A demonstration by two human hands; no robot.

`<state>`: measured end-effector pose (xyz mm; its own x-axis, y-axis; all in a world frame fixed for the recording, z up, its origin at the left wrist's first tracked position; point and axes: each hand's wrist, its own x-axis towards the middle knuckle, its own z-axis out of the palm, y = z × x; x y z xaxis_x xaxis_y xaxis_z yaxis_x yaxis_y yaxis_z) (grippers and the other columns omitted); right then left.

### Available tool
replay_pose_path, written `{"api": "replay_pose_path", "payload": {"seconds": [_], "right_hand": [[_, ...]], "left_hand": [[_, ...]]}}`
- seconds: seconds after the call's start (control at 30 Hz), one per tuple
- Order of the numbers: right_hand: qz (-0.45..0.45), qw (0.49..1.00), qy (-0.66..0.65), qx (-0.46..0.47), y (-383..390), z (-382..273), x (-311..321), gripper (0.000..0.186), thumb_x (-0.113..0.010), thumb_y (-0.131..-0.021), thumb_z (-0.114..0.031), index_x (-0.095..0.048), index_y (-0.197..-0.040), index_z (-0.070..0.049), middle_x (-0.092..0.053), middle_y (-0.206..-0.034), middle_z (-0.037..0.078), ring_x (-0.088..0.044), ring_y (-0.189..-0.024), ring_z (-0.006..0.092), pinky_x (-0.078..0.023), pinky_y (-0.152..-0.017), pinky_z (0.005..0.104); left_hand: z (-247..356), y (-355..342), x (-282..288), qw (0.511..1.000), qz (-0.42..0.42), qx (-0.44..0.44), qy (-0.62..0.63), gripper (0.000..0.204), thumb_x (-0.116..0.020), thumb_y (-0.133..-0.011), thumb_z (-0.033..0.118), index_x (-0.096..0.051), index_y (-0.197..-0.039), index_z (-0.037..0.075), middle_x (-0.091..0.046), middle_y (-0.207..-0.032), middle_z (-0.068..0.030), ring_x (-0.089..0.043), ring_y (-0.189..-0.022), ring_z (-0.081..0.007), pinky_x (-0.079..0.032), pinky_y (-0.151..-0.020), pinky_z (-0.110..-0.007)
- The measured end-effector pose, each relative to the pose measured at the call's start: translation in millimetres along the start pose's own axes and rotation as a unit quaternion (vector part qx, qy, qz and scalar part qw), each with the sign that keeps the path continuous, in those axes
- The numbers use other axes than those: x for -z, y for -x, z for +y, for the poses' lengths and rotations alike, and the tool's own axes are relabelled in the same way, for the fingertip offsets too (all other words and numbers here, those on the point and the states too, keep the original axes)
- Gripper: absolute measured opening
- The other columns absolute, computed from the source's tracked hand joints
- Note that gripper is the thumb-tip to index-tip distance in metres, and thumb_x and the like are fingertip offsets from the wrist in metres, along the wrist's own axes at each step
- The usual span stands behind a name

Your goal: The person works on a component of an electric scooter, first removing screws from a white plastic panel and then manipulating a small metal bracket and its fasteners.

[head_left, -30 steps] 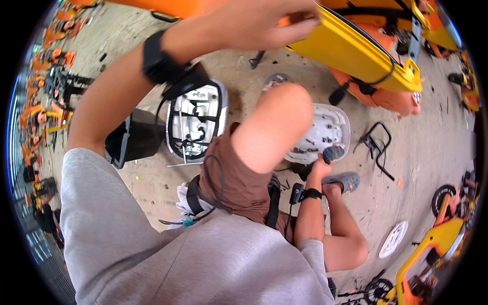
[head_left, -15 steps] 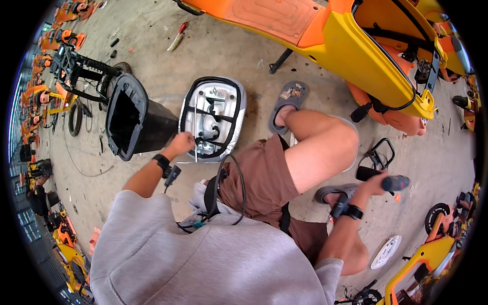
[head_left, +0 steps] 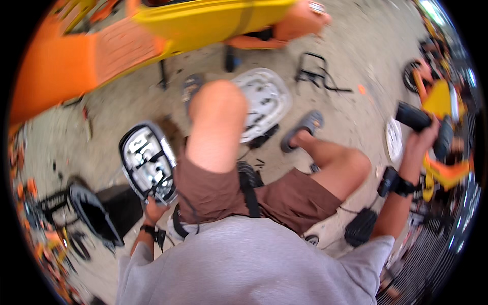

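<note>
In my raised right hand (head_left: 426,136), at the far right, is a dark cordless drill (head_left: 413,117); the fingers are closed round it. My left hand (head_left: 154,209) is at the near rim of an oval lid (head_left: 145,145) with a silvery inner side and black edging. Its fingers look closed on that rim, though blur softens them. The lid lies inner side up beside my bent knee. To its left rests a black tapered bin-like box (head_left: 119,213) on its side.
An orange and yellow scooter body (head_left: 198,28) spans the top. Beyond my legs lie a pale oval panel (head_left: 267,99) and a black tubular bracket (head_left: 312,76). A white oval piece (head_left: 393,140) is on the floor at right. A red-handled tool (head_left: 86,122) lies at left.
My view has swung right, so the scooter and lid appear farther left. My right hand has moved outward to the right with the drill. My left hand stays by the lid's near edge.
</note>
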<state>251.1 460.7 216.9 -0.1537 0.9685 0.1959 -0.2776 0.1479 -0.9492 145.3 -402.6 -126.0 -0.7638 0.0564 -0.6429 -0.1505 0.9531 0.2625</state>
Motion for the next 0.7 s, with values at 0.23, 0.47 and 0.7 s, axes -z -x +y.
{"api": "replay_pose_path", "payload": {"seconds": [0.23,0.47,0.7], "right_hand": [[0.136,0.936,0.325,0.015,122,113,137,0.028,-0.068,-0.071,-0.012,-0.060,-0.097,-0.006,-0.057,-0.095,0.005,-0.056,-0.086,0.0176,-0.048,-0.074,0.0332],[0.038,0.824,0.532,-0.188,330,251,196,0.047,-0.067,-0.076,-0.014,-0.055,-0.119,-0.001,-0.066,-0.104,0.022,-0.064,-0.098,0.0375,-0.049,-0.086,0.0432],[-0.140,0.725,0.658,-0.148,411,301,182,0.056,-0.068,-0.065,-0.010,-0.054,-0.120,-0.005,-0.062,-0.100,0.015,-0.058,-0.098,0.0326,-0.042,-0.084,0.0433]], "left_hand": [[15,-18,13,0.995,-0.054,-0.067,-0.045,0.059,-0.077,-0.072,0.021,-0.043,-0.114,0.000,-0.063,-0.103,-0.0273,-0.062,-0.099,-0.0433,-0.048,-0.081,-0.046],[56,-12,68,0.988,-0.074,-0.112,0.069,0.035,-0.064,-0.078,0.008,-0.053,-0.109,-0.003,-0.066,-0.087,-0.0165,-0.068,-0.076,-0.0249,-0.054,-0.062,-0.035],[110,-4,101,0.975,0.066,-0.205,-0.051,0.014,-0.053,-0.080,0.007,-0.059,-0.086,-0.005,-0.064,-0.072,-0.0123,-0.060,-0.061,-0.0248,-0.046,-0.054,-0.036]]}}
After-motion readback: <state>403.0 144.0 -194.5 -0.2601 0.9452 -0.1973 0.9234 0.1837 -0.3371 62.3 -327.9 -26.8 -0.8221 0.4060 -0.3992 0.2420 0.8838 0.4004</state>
